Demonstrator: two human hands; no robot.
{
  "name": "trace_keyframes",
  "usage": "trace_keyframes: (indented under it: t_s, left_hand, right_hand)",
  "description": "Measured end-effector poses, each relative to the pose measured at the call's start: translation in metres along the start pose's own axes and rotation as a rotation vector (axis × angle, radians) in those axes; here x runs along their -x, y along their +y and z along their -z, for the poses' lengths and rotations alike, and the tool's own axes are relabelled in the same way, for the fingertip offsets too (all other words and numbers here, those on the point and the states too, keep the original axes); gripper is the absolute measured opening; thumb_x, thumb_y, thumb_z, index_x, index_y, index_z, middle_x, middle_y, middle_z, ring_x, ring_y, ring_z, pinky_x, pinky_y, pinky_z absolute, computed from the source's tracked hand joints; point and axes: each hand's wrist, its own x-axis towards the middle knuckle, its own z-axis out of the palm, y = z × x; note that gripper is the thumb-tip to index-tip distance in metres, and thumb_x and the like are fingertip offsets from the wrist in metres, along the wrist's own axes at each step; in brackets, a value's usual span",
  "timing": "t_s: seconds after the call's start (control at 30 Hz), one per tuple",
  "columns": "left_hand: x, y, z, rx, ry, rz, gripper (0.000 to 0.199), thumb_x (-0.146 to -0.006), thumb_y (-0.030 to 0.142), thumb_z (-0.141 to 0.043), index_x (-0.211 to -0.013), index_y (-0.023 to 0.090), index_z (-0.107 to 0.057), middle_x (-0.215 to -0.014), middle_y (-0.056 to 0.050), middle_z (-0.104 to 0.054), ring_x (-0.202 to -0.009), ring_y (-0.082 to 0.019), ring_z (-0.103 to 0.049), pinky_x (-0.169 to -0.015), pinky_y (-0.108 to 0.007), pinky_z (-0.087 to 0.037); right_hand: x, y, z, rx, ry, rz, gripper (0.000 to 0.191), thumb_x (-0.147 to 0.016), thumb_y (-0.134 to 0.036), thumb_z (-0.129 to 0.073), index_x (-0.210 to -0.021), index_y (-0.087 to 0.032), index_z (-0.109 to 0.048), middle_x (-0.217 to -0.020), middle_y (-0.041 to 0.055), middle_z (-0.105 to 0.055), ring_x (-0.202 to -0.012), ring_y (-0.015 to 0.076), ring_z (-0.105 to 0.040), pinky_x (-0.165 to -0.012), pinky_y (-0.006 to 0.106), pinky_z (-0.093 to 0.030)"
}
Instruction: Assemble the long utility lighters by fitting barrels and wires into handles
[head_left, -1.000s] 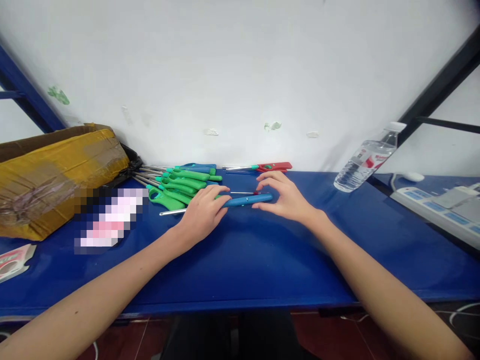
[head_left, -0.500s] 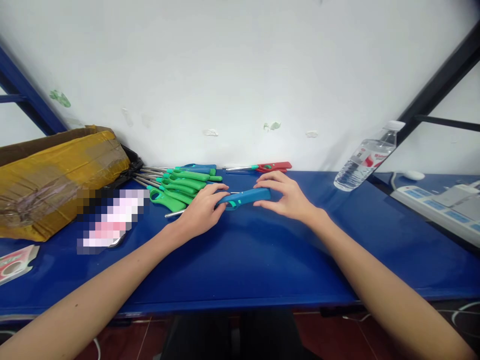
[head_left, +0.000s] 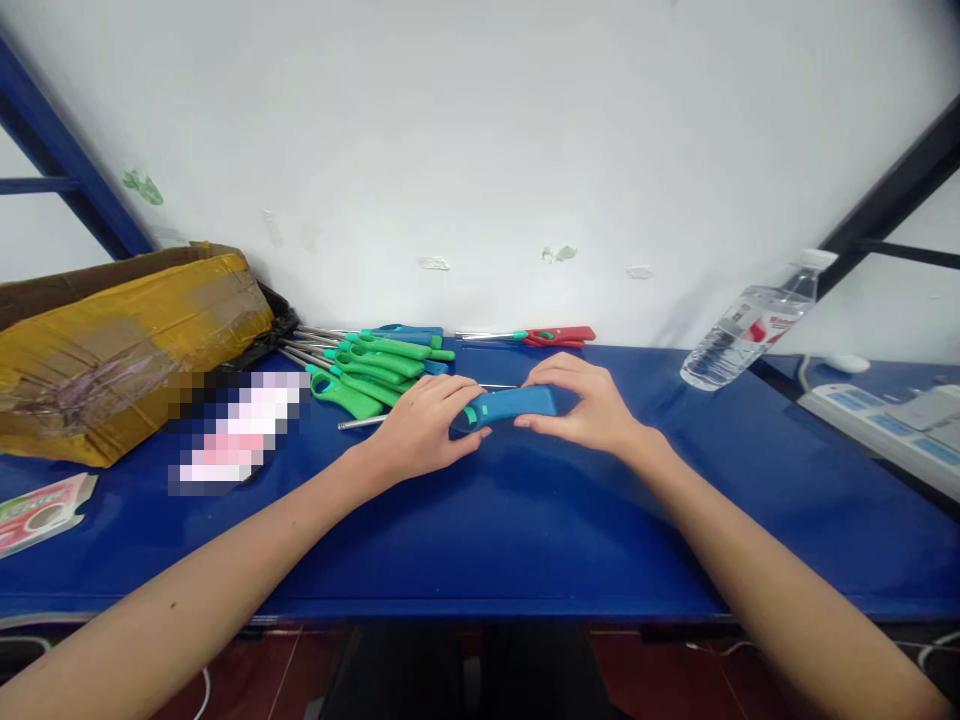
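Note:
A blue lighter [head_left: 517, 403] with green parts lies between my two hands above the table. My left hand [head_left: 431, 425] is wrapped round its trigger end, and a metal rod sticks out to the left of that hand. At the handle's right end, my right hand [head_left: 581, 400] has its thumb and fingers closed round it. Left of my hands is a pile of green lighters [head_left: 375, 365], with a blue lighter [head_left: 412, 335] at its back. Red lighters [head_left: 559, 336] lie by the wall behind my right hand.
A yellow-taped cardboard box [head_left: 135, 350] and a blurred-out pink and white object [head_left: 240, 430] are on the left. A card [head_left: 45, 512] lies at the far left. On the right are a tilted water bottle [head_left: 757, 325] and a white power strip [head_left: 885, 425].
My left hand has slid further over the trigger end of the blue lighter. My right hand's fingers have closed in on the handle. The view has shifted slightly.

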Motion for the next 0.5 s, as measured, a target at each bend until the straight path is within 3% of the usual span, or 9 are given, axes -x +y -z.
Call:
trace_keyframes:
  t_s: [0.27, 0.5]
  left_hand:
    - [-0.0019, 0.0056, 0.0057, 0.002, 0.008, 0.017, 0.025, -0.089, 0.031, -0.054, -0.108, 0.016, -0.060, -0.108, -0.009, -0.070, -0.099, -0.025, -0.066, -0.089, -0.038, -0.047]
    - [-0.0016, 0.0040, 0.0058, 0.017, -0.078, 0.052, 0.026, -0.097, 0.033, -0.046, -0.106, 0.016, -0.062, -0.106, -0.008, -0.070, -0.097, -0.024, -0.065, -0.089, -0.039, -0.047]
  right_hand:
    - [-0.0030, -0.0029, 0.0060, 0.015, -0.011, 0.044, 0.047, -0.073, -0.047, -0.083, -0.109, -0.022, -0.067, -0.103, 0.0083, -0.074, -0.098, 0.0258, -0.068, -0.089, 0.041, -0.056]
    - [-0.0015, 0.0006, 0.0018, -0.004, -0.037, 0.049, 0.021, -0.081, -0.039, -0.077, -0.088, -0.019, -0.073, -0.096, 0.0088, -0.070, -0.087, 0.0214, -0.068, -0.077, 0.036, -0.057]
